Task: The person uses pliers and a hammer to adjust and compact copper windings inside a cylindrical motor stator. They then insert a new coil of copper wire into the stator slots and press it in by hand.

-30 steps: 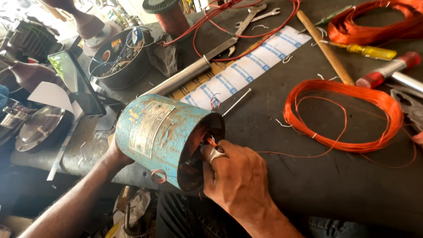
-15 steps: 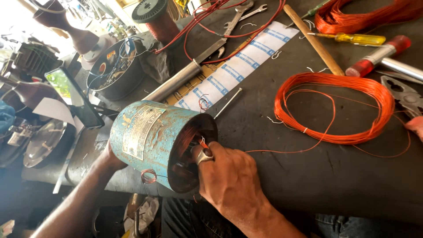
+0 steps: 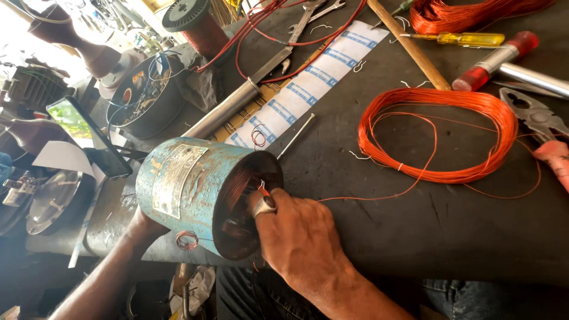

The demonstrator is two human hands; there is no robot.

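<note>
A worn blue motor housing point(image 3: 184, 184) lies on its side at the dark bench's front edge, its open end toward me with copper windings inside. My right hand point(image 3: 299, 240), a ring on one finger, reaches its fingertips into that opening and pinches copper wire there. My left hand point(image 3: 139, 228) props the housing from below on the left, mostly hidden behind it. A thin copper strand runs from the opening across the bench to a loose orange wire coil point(image 3: 435, 133).
A long white paper strip point(image 3: 308, 83), a metal bar point(image 3: 237, 101), a wooden stick point(image 3: 409, 44), a yellow screwdriver point(image 3: 465, 38), a red-handled tool point(image 3: 504, 59) and pliers point(image 3: 542, 127) lie behind. A wire spool point(image 3: 195, 24), a round tin point(image 3: 145, 101) and a phone point(image 3: 89, 136) stand left.
My right fingers have shifted slightly inside the housing's opening while the left hand keeps holding it. The view has moved a little closer and to the right.
</note>
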